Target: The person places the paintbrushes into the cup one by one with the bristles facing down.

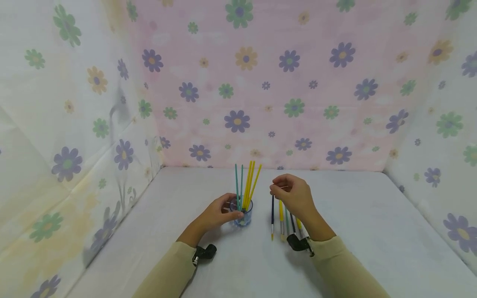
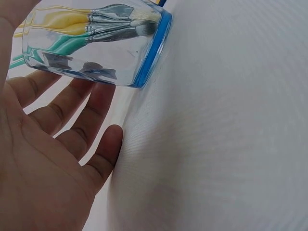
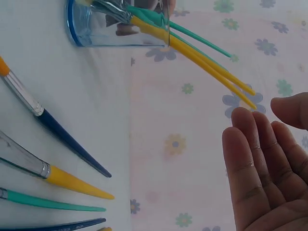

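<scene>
My left hand [image 1: 216, 216] holds a clear glass [image 1: 244, 220] with a blue base, thumb on the near side and fingers on the far side. Upright inside lean several paintbrushes, with yellow handles [image 1: 249, 186] and teal handles [image 1: 236, 182], bristles down, as the left wrist view shows. To the right of the glass, my right hand [image 1: 296, 198] hovers above the table with loosely bent fingers and nothing between them. Below it lies a row of paintbrushes: a dark blue brush [image 3: 72, 139], a yellow brush [image 3: 77, 183], a teal brush [image 3: 53, 200] and others partly hidden by the hand.
A white-covered table [image 1: 231, 265] lies under everything. Flower-patterned cloth rises behind as a pink back wall [image 1: 268, 103] and at both sides. Black wrist cameras sit on the left cuff [image 1: 205, 251] and the right cuff [image 1: 298, 243].
</scene>
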`<state>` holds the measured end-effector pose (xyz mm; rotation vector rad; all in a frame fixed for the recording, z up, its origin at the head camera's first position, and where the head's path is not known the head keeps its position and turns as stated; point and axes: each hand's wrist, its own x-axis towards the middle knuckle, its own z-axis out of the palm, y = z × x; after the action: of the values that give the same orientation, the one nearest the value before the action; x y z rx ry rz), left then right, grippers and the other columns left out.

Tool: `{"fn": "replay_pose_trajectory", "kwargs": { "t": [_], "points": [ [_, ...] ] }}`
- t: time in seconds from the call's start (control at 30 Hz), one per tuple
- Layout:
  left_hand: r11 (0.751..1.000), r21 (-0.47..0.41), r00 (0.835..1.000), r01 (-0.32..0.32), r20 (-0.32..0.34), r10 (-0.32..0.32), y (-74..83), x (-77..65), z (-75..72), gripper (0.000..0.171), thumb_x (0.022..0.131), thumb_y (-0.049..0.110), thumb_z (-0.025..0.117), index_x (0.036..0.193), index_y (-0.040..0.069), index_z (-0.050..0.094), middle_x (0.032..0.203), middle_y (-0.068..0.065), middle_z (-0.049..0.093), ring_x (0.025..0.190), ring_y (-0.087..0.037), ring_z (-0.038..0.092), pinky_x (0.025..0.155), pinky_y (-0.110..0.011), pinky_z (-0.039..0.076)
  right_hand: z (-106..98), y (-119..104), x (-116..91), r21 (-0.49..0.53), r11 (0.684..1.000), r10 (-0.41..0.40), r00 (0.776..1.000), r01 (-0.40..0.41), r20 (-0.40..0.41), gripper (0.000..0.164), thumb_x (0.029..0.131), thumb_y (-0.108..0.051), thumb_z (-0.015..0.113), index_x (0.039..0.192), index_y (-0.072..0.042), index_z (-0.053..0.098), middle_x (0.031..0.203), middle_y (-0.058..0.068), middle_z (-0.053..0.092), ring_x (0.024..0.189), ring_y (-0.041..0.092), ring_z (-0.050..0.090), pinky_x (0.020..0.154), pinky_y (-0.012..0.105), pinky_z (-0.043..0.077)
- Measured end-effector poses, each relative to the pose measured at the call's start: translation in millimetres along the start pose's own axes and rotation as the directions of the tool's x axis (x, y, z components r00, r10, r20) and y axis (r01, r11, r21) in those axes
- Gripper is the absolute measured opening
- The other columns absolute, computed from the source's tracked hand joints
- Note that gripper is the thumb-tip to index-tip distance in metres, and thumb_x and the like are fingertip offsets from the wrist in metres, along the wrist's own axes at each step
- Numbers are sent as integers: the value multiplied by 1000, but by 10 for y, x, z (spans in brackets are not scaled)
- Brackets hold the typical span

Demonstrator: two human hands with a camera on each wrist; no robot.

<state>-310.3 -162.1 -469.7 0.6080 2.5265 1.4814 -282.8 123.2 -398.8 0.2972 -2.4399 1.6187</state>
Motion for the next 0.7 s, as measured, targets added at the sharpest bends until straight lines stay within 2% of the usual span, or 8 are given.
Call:
{"fn": "replay_pose_trajectory", "kwargs": {
  "t": [0.23, 0.43, 0.7],
  "points": [
    [1000, -8, 1000, 5, 9, -5, -6, -27, 9, 68, 88, 47, 82, 144, 20, 55, 124, 1, 65, 118, -20, 62, 109, -47, 51, -156, 69, 46, -51, 998, 46, 999, -46, -12, 22, 97, -27, 73, 114, -14, 71, 107, 6, 75, 94, 26, 76, 78, 40, 65],
    [1000, -14, 1000, 18, 3, -18, 30, -27, 3, 65, 89, 42, 81, 145, 21, 54, 124, 1, 65, 117, -22, 62, 108, -46, 51, -280, 95, 96, -93, 993, 71, 997, -75, -42, 22, 99, -28, 69, 114, -12, 72, 110, 7, 75, 93, 21, 75, 76, 33, 64],
    [1000, -4, 1000, 27, 8, -27, 33, -24, 2, 65, 88, 45, 82, 144, 24, 54, 125, 1, 64, 117, -21, 62, 108, -47, 51, -378, 231, 146, -107, 984, 136, 990, -140, -45, 24, 99, -26, 70, 117, -9, 71, 111, 9, 74, 96, 22, 75, 79, 34, 64]
  ]
}}
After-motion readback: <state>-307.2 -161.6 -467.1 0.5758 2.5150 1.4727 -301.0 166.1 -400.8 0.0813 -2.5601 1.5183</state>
